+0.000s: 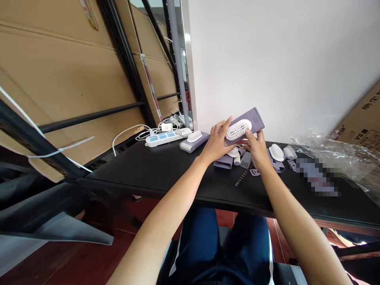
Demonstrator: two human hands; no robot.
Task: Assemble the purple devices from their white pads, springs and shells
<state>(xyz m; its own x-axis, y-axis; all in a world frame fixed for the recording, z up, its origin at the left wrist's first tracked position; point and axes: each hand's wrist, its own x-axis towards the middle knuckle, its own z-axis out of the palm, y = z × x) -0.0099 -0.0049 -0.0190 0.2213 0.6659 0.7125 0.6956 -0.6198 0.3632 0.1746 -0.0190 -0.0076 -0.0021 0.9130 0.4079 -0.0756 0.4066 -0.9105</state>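
Observation:
In the head view, both hands hold up a purple-grey brush [253, 118] with a white oval bristle head [238, 130] facing me, above the black table. My left hand [217, 141] grips its left end, thumb and fingers around the body. My right hand [255, 147] holds the lower right side, its thumb at the edge of the white oval. Below the hands lie a purple housing [223, 162], a white roller-like part [236, 160], a clear piece [246, 160] and a dark toothed strip [242, 176], partly hidden by the hands.
On the black table [142, 170], a similar purple unit [193, 141] lies left of the hands, beside a white power strip [164, 137] with tangled cables. To the right are another white oval part [276, 152], crumpled clear plastic [335, 154] and a cardboard box [363, 114]. A white wall [282, 63] rises behind.

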